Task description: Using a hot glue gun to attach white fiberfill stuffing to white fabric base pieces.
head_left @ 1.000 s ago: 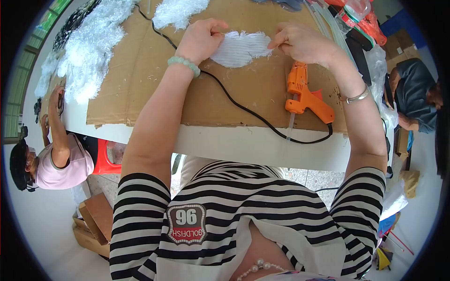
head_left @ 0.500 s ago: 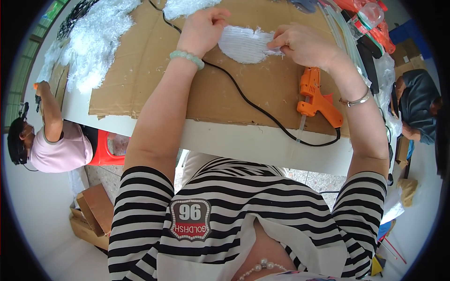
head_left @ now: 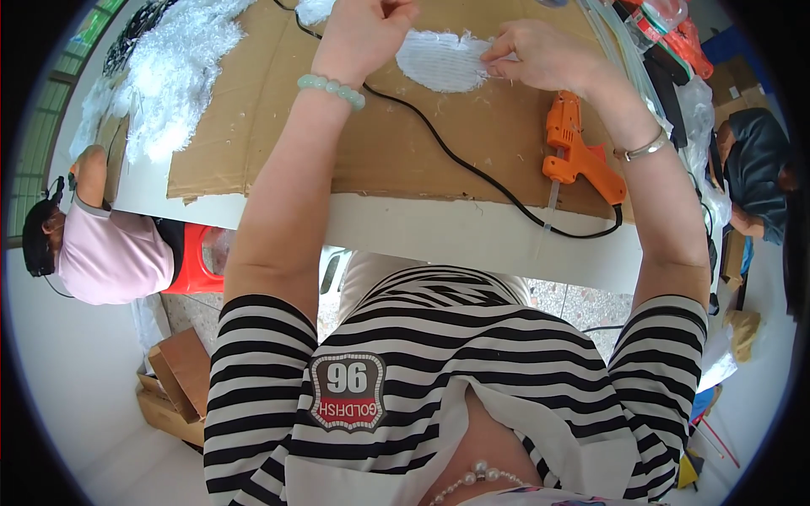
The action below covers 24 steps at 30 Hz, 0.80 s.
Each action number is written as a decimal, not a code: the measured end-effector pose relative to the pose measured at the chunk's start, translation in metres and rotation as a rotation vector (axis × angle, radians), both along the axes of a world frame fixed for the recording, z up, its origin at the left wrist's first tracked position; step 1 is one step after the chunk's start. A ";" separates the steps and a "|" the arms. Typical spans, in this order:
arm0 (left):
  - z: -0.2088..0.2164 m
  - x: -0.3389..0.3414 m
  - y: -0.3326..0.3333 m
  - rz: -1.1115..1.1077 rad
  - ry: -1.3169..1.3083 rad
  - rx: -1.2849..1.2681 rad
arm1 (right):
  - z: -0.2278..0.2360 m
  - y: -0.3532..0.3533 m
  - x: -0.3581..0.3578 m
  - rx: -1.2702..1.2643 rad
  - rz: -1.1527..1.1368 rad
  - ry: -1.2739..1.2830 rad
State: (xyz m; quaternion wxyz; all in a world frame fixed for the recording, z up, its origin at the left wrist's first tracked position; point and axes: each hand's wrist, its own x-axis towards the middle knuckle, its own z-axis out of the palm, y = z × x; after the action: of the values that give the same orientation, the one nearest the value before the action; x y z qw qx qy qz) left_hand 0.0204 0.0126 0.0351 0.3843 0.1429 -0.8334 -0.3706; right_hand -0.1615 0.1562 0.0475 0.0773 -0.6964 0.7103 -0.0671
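An oval piece of white ribbed fabric with frayed edges lies flat on a cardboard sheet. My right hand is at its right end, thumb and fingers closed on the edge. Beyond the fabric's upper left, my left hand has its fingers curled together near the picture's top edge; whatever they may hold is hidden. An orange glue gun lies on the cardboard below my right hand, a clear glue stick poking out of its back.
A black cord crosses the cardboard. White shaggy material is heaped at the left. Clear sticks, a plastic bottle and bags line the right side. One person sits at the left, another at the right.
My left hand has moved a little farther off, up toward the top edge. My right hand stays at the fabric's right end. The whole view has shifted slightly.
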 end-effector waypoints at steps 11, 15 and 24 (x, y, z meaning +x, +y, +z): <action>-0.024 0.046 0.060 -0.175 -0.267 -0.674 | 0.008 0.014 0.033 -0.561 0.309 0.284; -0.032 0.048 0.059 -0.161 -0.299 -0.675 | 0.039 -0.002 0.061 0.137 0.005 0.418; -0.038 0.042 0.057 -0.150 -0.194 -0.740 | 0.009 -0.010 0.044 0.055 -0.037 0.333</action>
State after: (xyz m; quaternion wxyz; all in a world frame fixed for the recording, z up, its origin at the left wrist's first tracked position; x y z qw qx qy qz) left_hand 0.0625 0.0694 -0.0034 0.3010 -0.0321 -0.9514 -0.0568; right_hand -0.1177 0.1465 0.0561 -0.0238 -0.6823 0.7276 0.0673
